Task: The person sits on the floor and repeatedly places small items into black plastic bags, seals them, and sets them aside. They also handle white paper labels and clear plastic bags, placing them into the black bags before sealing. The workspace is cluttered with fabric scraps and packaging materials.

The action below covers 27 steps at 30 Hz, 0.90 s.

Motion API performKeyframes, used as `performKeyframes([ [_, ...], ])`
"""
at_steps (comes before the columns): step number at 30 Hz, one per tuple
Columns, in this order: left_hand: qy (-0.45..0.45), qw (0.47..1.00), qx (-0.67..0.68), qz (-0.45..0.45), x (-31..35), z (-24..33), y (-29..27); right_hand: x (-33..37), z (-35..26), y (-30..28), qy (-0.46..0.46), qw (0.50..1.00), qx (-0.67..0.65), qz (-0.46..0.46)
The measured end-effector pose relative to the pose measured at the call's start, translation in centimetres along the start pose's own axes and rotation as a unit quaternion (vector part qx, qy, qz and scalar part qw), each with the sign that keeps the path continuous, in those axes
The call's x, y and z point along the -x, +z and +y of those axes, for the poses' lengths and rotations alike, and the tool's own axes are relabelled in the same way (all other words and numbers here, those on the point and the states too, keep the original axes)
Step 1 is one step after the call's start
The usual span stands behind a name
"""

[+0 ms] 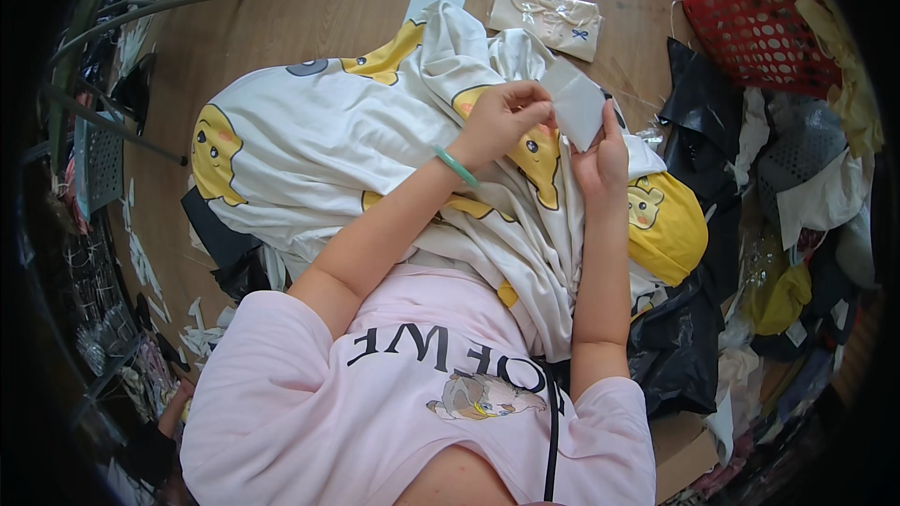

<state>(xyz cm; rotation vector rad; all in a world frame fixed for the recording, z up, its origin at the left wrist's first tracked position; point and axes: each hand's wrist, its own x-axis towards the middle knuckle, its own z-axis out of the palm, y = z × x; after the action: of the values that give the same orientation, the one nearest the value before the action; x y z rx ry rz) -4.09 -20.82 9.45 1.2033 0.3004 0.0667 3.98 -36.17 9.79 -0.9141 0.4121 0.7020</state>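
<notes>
A small flat white square (pixel 575 105), which looks like folded paper or a thin packet, is held up over my lap. My right hand (pixel 603 161) grips it from the right, thumb at its edge and fingers partly hidden beneath. My left hand (pixel 506 122), with a green bangle (pixel 456 167) on the wrist, pinches at the square's left edge; the exact contact is hard to see. A large white cloth (pixel 309 131) with yellow bear prints spreads in loose folds across my lap, under both hands.
Beyond the cloth, a clear-bagged cream garment (pixel 547 19) and a pale sheet (pixel 436 2) lie on the wooden floor. At right stand a red perforated basket (pixel 761 23), black plastic bags (pixel 677 347) and heaped fabrics. Metal legs (pixel 141 23) and scraps are at left.
</notes>
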Motion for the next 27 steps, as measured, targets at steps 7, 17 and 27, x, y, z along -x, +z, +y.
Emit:
performKeyframes([
  [7,-0.114,0.948,0.276,0.106,-1.2,0.8,-5.3,-2.8,-0.7,-3.2,-0.039,0.996,-0.065,0.055],
  [17,0.162,0.713,0.130,0.670,-0.7,7.7,-26.3,-3.6,-3.1,-5.2,-0.151,0.974,-0.141,0.096],
  [27,0.072,0.859,0.020,0.507,-10.0,5.3,-20.8,-3.0,-3.9,-3.1,-0.178,0.979,-0.007,0.095],
])
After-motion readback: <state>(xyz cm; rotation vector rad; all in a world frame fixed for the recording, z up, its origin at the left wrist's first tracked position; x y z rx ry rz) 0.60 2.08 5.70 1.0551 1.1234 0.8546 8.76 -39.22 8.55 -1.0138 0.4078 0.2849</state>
